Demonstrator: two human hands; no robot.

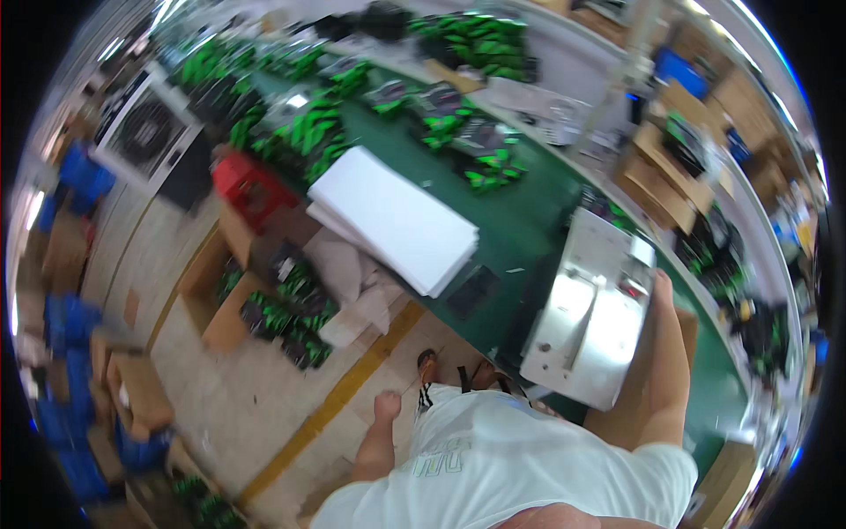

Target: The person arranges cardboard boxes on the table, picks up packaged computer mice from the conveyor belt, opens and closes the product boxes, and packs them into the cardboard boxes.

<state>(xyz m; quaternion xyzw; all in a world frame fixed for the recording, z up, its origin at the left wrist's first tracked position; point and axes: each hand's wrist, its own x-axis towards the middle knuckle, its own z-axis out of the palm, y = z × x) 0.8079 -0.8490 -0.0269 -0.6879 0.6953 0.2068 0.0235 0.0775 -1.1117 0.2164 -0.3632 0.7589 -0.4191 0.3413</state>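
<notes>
I stand beside a green table (529,220), in a white shirt. My left hand (386,406) hangs at my side over the floor, curled into a fist, with nothing visible in it. My right arm reaches forward along a silver metal machine (577,322) on the table's near edge. My right hand (663,284) is at the machine's far right corner, with its fingers hidden, so I cannot tell whether it grips anything. A stack of white sheets (397,216) lies on the table to the left of the machine.
Green-and-black packets (308,132) are spread over the far table. Cardboard boxes (225,304) holding more packets stand on the floor, with a red stool (247,185) beyond them. A yellow line (352,388) crosses the floor. Blue crates (70,322) and a fan (145,132) are at left.
</notes>
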